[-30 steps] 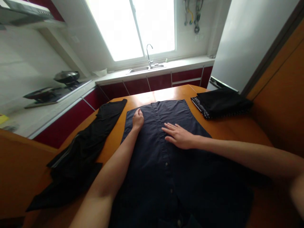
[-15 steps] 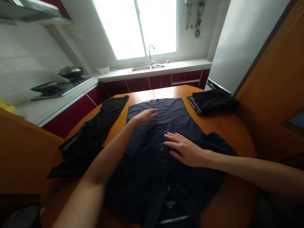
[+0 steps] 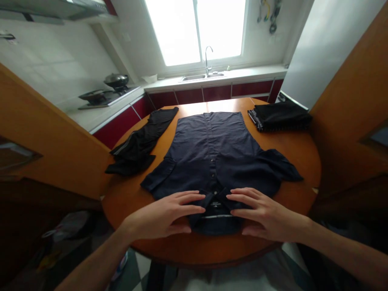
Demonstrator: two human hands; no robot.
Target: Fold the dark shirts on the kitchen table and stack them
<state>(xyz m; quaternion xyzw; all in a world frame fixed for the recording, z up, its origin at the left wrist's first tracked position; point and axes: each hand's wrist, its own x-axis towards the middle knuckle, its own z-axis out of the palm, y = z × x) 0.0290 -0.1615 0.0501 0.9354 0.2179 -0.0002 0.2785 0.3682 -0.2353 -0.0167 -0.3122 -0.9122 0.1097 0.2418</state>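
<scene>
Both your left hand [image 3: 163, 214] and right hand [image 3: 269, 214] have fingers apart at the collar [image 3: 216, 229] of the navy shirt [image 3: 194, 149], flat on the table [image 3: 212, 248]; uneven pulling could skew the collar and wrinkle the front.

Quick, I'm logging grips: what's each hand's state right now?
Left hand: open, fingertips at the shirt collar.
Right hand: open, fingertips at the collar's other side.

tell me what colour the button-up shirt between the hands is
The button-up shirt is dark navy blue, clearest in the head view.
</scene>
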